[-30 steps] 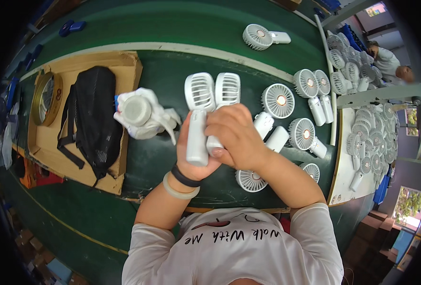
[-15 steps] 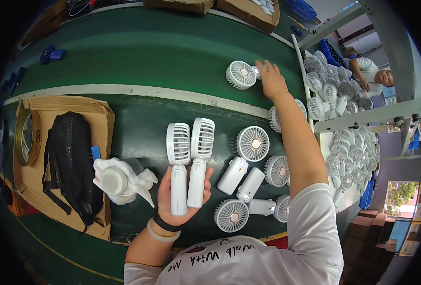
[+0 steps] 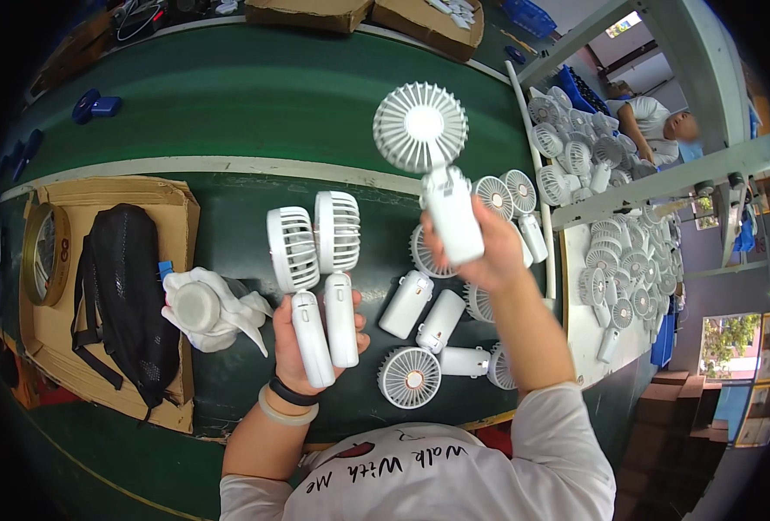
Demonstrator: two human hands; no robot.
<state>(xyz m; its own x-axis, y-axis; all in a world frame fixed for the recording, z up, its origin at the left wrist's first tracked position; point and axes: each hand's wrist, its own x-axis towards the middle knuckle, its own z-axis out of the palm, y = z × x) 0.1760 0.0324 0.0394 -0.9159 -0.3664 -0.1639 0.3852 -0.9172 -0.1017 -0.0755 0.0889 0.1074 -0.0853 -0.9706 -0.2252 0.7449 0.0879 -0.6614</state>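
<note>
A: Quick, what's changed?
B: Right hand [image 3: 489, 254]: it now grips the lifted fan [image 3: 454, 217], upper centre of frame, up off the green surface [image 3: 254, 108] it lay on half a second ago.
A: Left hand [image 3: 291, 358]?
B: Still cradling the paired fans [image 3: 313, 339] by their handles, centre-left.
A: Meaning?
B: Three fans held, neither hand free. Loose fans [image 3: 409, 379] lie lower centre.

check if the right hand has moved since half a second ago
Yes. The right hand has moved back from the far side of the pale divider strip to its near side, now gripping a white handheld fan.
</note>
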